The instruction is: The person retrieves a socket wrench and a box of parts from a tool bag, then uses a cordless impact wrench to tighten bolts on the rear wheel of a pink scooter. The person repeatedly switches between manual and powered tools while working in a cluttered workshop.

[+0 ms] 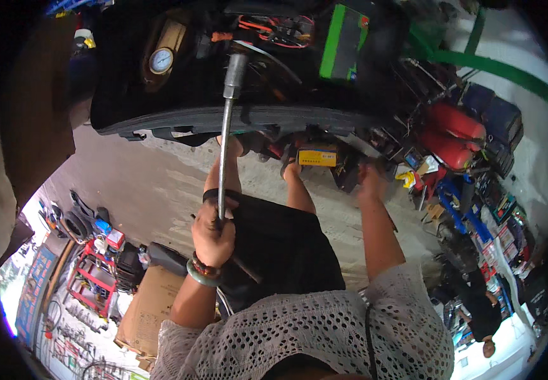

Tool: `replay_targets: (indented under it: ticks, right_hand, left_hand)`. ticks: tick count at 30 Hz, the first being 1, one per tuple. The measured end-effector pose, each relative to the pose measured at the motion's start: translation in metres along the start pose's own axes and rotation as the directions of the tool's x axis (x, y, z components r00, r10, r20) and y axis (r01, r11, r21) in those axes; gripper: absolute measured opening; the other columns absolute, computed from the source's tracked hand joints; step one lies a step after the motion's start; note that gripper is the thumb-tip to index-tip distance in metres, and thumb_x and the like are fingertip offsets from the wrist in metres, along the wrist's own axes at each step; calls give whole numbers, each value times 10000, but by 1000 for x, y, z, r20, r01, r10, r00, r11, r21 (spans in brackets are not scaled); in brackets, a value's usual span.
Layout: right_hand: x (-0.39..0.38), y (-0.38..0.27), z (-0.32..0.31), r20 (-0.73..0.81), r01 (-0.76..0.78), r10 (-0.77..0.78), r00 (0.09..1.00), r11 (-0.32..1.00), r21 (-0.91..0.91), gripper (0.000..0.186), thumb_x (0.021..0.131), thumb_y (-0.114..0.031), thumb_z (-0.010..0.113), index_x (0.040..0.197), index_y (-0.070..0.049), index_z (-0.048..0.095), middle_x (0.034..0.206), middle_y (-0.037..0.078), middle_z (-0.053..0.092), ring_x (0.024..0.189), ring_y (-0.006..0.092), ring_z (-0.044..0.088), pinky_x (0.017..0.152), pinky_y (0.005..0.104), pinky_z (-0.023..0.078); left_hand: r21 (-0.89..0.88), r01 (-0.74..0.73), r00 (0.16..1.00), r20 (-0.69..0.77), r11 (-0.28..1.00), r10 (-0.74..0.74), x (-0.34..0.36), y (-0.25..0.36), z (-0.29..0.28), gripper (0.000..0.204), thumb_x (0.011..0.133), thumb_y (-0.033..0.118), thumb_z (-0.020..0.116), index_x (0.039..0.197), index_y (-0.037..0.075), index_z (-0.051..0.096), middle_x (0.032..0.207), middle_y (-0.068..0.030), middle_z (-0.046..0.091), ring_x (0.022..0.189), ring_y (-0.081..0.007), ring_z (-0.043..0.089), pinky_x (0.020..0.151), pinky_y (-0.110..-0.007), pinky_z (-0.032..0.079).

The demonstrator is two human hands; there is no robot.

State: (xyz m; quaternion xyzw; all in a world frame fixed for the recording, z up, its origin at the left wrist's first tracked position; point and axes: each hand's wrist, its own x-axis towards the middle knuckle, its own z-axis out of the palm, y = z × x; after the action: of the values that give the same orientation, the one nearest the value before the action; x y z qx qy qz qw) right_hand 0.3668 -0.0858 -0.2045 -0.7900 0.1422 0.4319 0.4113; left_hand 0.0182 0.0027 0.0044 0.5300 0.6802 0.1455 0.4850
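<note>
My left hand [213, 235] is wrapped around a long T-handle socket wrench [225, 136]. Its shaft points away from me, and the socket end lies over the edge of a black surface [122, 104]. Part of the crossbar sticks out below my fist. My right hand [373, 180] reaches forward on the right, beside a dark object near the yellow box [317, 156]. Motion and shadow smear its fingers, so whether it holds anything does not show.
On the black surface are a round dial gauge [161, 61], orange-red wires [277, 30] and a green-and-grey battery [343, 47]. Red cylinders [454, 136] and piled tools stand at right. A cardboard box [150, 310] sits lower left. Another person [479, 307] is at the lower right.
</note>
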Motion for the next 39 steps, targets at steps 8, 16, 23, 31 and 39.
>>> replay_targets:
  ticks: [8,16,23,31,39]
  right_hand:
    - [-128,-192,151,624,943,-725,291,109,-313,187,815,-103,602,984,-23,596,885,91,610,797,188,571,729,278,449]
    - [-127,-166,297,864,744,126,488,-578,-336,224,800,-259,600,895,-58,629,961,161,632,913,338,598,806,395,473]
    - [-33,-134,324,862,880,334,381,-417,-227,252,766,-146,517,958,-58,655,943,158,646,853,296,624,763,372,483]
    - [-144,-213,325,863,895,257,434,-19,-445,248,852,-170,522,1044,-34,603,608,18,493,554,108,459,543,261,387]
    - [-117,-197,340,918,626,214,335,-779,-47,333,819,-154,567,1128,-30,560,1019,160,592,929,301,579,795,381,471]
  left_hand:
    - [19,15,998,-56,1000,-14,-2,-22,-6,201,720,-64,489,862,51,572,808,-98,597,734,-257,588,657,-318,468]
    - [154,-72,996,-34,985,79,10,-47,-27,301,603,-66,521,868,57,592,849,-117,607,781,-325,591,684,-363,487]
    - [89,-172,985,30,981,169,21,-56,-32,268,565,-66,537,810,40,557,861,-111,613,788,-311,595,682,-358,490]
    - [53,-155,988,-9,987,156,16,-62,-39,225,577,-64,530,775,41,544,850,-110,612,763,-302,596,670,-346,490]
    - [9,-146,987,-58,989,147,17,-72,-43,241,578,-66,514,792,32,564,824,-123,609,747,-312,598,645,-343,486]
